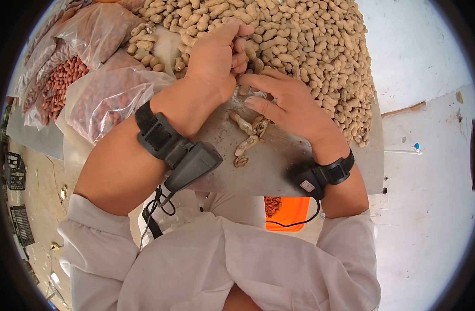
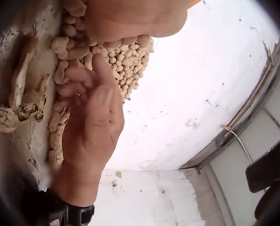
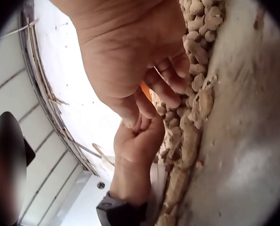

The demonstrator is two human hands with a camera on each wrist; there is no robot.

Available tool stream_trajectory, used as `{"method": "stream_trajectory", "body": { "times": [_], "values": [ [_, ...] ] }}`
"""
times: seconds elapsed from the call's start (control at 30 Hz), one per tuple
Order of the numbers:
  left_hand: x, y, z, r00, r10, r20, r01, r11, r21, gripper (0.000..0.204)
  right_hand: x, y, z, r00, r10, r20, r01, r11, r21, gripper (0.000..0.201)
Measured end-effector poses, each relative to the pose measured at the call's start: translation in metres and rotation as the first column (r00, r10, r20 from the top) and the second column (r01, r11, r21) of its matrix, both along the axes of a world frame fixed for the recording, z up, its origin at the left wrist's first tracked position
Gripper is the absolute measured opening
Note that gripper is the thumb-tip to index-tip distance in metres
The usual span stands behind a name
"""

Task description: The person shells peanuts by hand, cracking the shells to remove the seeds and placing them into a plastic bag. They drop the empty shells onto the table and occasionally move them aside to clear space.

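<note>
The left hand [image 1: 211, 62] is at the edge of a large heap of peanuts [image 1: 320, 46], its fingers curled inward with nothing visible in them. Close on its right, the right hand [image 1: 289, 101] has loosely bent fingers pointing toward it, and no object shows in its grasp. In the left wrist view the right hand [image 2: 93, 122] hangs below the left hand [image 2: 135, 19]. The right wrist view shows the right hand [image 3: 130, 52] above the left hand [image 3: 140, 146]. Several darker, dirty peanuts [image 1: 245, 145] lie on the grey surface between the forearms.
Clear plastic bags [image 1: 105, 101] of reddish kernels [image 1: 64, 85] lie at the left. Below the surface's front edge is an orange container [image 1: 294, 215] with red kernels. Black crates [image 1: 22, 225] stand on the floor at far left. A whitish surface [image 1: 424, 207] extends along the right.
</note>
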State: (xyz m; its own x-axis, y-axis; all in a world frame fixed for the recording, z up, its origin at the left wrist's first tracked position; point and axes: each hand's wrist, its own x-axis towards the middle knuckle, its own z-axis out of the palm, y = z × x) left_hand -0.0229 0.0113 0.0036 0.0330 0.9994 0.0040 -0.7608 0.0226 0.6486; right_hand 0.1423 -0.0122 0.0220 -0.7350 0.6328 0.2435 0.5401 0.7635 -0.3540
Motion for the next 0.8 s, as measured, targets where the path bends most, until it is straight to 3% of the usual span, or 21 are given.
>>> {"method": "stream_trajectory", "body": {
  "times": [0.07,0.17,0.27,0.37,0.47,0.5,0.57,0.7,0.8],
  "values": [
    [0.001,-0.002,0.001,1.000,-0.002,0.018,0.002,1.000,0.015,0.024,-0.001,-0.001,-0.003,0.998,0.017,0.059,-0.020,0.998,0.058,0.023],
    [0.002,-0.002,0.002,1.000,0.007,0.005,-0.007,0.999,0.036,0.024,-0.001,0.003,-0.007,0.999,0.045,0.014,-0.046,0.998,0.038,0.019],
    [0.001,-0.001,0.001,1.000,-0.004,0.011,0.004,0.999,0.035,0.023,0.000,0.002,-0.008,0.999,-0.009,0.046,0.006,0.998,0.057,0.016],
    [0.000,-0.002,0.002,1.000,-0.013,-0.026,0.014,0.998,0.064,0.020,0.006,0.003,-0.004,0.986,-0.125,-0.112,0.120,0.991,-0.056,0.012],
    [-0.001,-0.001,-0.002,0.987,-0.126,-0.097,0.132,0.990,0.058,0.017,0.016,0.007,-0.012,0.822,-0.326,-0.468,0.143,0.912,-0.383,0.007],
    [0.000,-0.002,0.000,0.976,-0.183,-0.121,0.189,0.981,0.045,0.018,0.017,0.007,-0.010,0.773,-0.346,-0.532,0.124,0.904,-0.409,0.007],
    [0.006,-0.008,0.003,0.949,-0.215,-0.229,0.224,0.974,0.013,0.021,0.018,0.005,-0.005,0.655,-0.390,-0.648,0.078,0.887,-0.455,0.008],
    [0.015,-0.016,0.005,0.881,-0.200,-0.428,0.230,0.973,0.020,0.022,0.018,0.003,-0.001,0.637,-0.388,-0.666,0.036,0.878,-0.477,0.009],
    [0.018,-0.016,0.002,0.765,-0.036,-0.642,0.192,0.966,0.176,0.021,0.019,0.004,-0.002,0.632,-0.397,-0.665,0.046,0.876,-0.480,0.011]
  ]
}}
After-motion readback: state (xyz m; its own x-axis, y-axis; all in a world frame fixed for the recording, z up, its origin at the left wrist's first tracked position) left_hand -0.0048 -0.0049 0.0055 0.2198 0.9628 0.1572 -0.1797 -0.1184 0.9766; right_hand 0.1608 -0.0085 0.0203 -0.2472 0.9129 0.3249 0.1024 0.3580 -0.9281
